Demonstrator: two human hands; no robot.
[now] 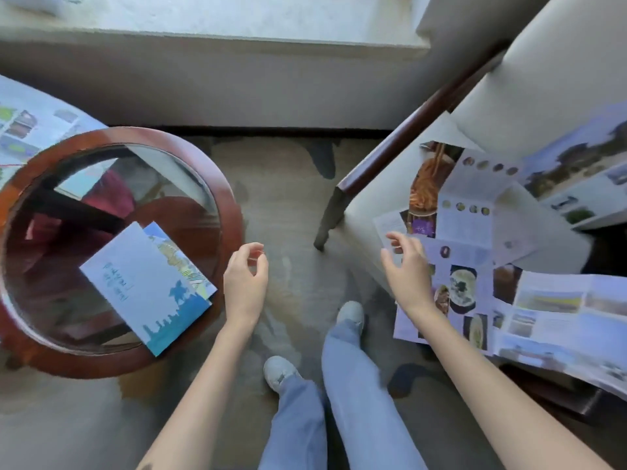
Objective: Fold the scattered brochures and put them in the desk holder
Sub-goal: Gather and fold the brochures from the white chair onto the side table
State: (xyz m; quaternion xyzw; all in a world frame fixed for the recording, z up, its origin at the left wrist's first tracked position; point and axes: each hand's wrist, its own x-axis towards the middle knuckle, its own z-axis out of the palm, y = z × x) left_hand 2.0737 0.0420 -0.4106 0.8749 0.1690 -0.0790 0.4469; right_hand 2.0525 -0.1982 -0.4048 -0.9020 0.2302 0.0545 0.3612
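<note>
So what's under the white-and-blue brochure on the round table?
Under the white-and-blue brochure lies a second folded brochure, with only a colourful strip showing past the right edge. Below both is the glass top. Most of the lower one is covered.

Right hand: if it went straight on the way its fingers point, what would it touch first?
Most likely the unfolded food brochure lying on the chair seat. The right hand overlaps the brochure's near left edge in the picture, fingers spread and holding nothing. Its height above the paper is unclear.
</note>
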